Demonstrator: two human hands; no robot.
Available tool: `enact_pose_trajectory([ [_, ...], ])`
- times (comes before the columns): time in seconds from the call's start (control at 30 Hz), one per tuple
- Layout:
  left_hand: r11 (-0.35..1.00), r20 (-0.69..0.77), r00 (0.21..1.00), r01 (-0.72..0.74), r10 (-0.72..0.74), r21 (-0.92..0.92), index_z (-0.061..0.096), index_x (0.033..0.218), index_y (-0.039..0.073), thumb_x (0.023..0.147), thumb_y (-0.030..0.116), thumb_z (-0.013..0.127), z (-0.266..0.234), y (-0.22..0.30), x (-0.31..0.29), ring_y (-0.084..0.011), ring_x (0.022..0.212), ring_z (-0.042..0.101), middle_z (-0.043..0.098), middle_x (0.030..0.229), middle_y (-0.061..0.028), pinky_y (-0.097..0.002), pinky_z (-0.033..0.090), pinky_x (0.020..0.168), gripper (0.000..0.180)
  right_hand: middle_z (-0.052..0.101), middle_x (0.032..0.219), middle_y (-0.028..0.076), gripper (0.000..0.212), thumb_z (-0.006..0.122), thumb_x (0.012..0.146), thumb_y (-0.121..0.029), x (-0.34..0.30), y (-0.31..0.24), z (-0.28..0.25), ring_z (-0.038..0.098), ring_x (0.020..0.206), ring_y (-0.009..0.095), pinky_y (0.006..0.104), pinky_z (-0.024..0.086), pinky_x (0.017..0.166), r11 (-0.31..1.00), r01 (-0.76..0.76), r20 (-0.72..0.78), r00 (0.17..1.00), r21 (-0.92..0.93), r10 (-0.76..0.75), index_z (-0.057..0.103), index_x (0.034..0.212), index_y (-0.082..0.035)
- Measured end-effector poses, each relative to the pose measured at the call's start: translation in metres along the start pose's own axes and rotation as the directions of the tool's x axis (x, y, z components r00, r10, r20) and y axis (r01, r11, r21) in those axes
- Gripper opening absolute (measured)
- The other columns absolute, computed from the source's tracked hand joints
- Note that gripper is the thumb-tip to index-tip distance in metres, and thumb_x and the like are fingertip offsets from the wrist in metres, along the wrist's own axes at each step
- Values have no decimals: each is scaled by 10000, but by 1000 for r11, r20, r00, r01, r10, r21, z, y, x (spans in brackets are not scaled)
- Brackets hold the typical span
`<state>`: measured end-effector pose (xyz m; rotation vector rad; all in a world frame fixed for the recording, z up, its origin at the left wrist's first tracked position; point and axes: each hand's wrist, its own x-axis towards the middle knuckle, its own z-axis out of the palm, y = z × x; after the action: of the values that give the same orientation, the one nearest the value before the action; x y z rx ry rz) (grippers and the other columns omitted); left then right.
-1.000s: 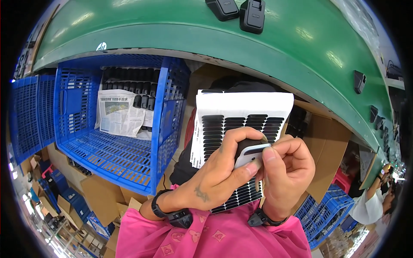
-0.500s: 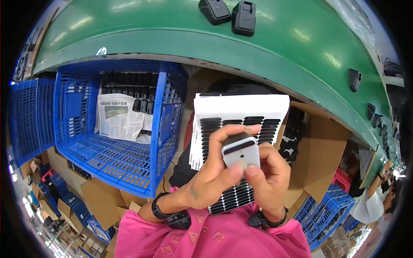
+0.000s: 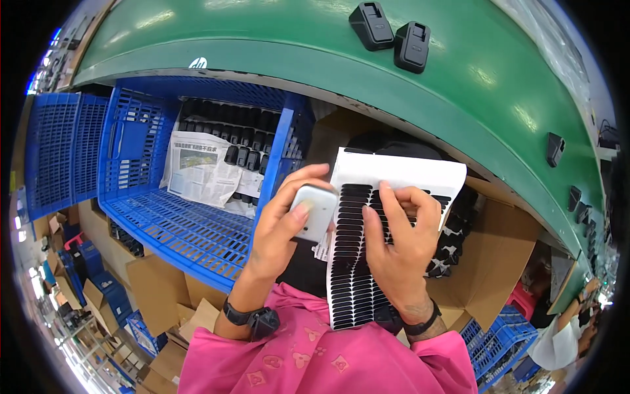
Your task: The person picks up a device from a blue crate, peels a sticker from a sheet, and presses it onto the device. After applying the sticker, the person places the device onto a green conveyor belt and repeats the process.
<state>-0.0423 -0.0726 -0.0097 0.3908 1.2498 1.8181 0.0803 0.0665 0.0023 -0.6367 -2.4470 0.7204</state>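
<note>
My left hand (image 3: 279,223) is closed around a pale grey, round-cornered plastic housing (image 3: 316,211), thumb pressed on its face, where small dark holes show. The kind of device cannot be told. Just right of it lies a white sheet of black strip stickers (image 3: 351,276), set in columns, its upper part a plain white band. Over this sheet is my right hand (image 3: 403,240), index finger and thumb apart and pointing at the upper sticker rows, the other fingers curled. No sticker shows between them. The housing's left edge is partly covered by my fingers.
A blue plastic crate (image 3: 177,226) on the left holds newspaper (image 3: 203,167) and rows of black devices (image 3: 246,156). Two black docks (image 3: 412,47) stand on the green bench (image 3: 275,33). An open cardboard box (image 3: 499,256) with dark parts sits at the right. Another person's arm shows far right.
My hands have separated. The left took the housing leftward and tilted it, and the right let go of it and moved onto the sticker sheet. The view has shifted slightly.
</note>
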Motion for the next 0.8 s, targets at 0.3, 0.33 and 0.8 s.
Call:
enact_pose_trajectory([
  [0.3, 958, 71, 997, -13, -8, 287, 603, 1116, -50, 854, 330, 544, -9, -7, 19, -179, 1150, 453, 434, 1239, -106, -293, 376, 963, 465, 498, 1096, 139, 323, 726, 754, -46, -7, -3, 25, 471, 1013, 289, 377, 395, 858, 995, -45, -71, 997, -89, 39, 670, 1072, -33],
  [0.33, 958, 75, 997, -13, -9, 287, 603, 1116, -50, 854, 330, 544, -11, -6, 21, -179, 1150, 453, 434, 1239, -106, -293, 376, 963, 465, 505, 1097, 132, 319, 719, 755, -37, -5, -4, 26, 469, 1019, 287, 381, 386, 874, 995, -59, -62, 997, -82, 54, 671, 1070, -34],
  [0.8, 990, 137, 982, 124, -133, 68, 595, 1132, -76, 845, 355, 590, -22, -5, 33, -185, 1104, 514, 477, 1209, -100, -292, 411, 935, 518, 503, 1072, 107, 227, 731, 752, -33, -5, -5, 31, 479, 988, 240, 333, 399, 848, 923, -201, -141, 956, 328, 258, 650, 963, -13],
])
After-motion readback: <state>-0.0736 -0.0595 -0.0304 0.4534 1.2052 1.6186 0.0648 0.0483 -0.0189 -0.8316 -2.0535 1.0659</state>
